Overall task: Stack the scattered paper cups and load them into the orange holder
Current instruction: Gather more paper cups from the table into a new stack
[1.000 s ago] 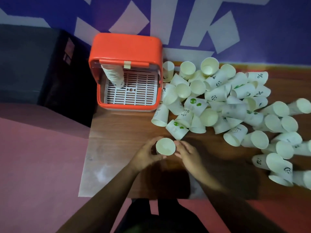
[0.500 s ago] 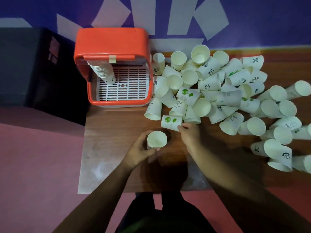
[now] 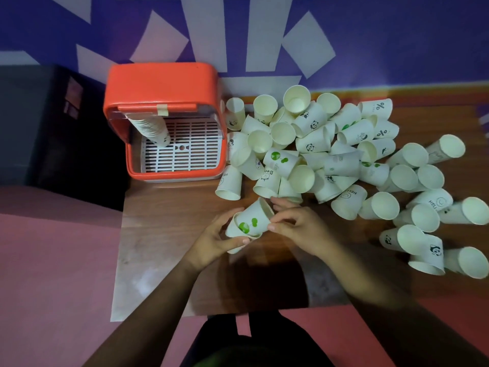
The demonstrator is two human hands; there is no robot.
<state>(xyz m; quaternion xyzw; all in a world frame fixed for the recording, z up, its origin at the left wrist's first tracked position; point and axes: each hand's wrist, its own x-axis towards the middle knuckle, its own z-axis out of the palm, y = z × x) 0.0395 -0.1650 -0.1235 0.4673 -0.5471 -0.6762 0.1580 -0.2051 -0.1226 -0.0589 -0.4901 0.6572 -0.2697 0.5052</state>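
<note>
A white paper cup with green dots (image 3: 252, 221) lies tilted over a plain cup (image 3: 238, 246) near the table's front. My left hand (image 3: 215, 238) grips the plain cup from the left. My right hand (image 3: 296, 226) pinches the green-dotted cup at its right side. The orange holder (image 3: 164, 83) stands at the back left, open toward me, with a stack of cups (image 3: 154, 129) hanging inside over a white grid floor. A heap of loose cups (image 3: 330, 154) spreads across the table's right half.
The wooden table (image 3: 169, 221) ends at a front edge near my body and a left edge by the holder. A dark box (image 3: 39, 123) stands left of the table. A purple wall with white shapes rises behind. Pink floor lies below.
My right hand reached to the heap, picked up the green-dotted cup and brought it back onto the plain cup that my left hand holds. The camera view shifted.
</note>
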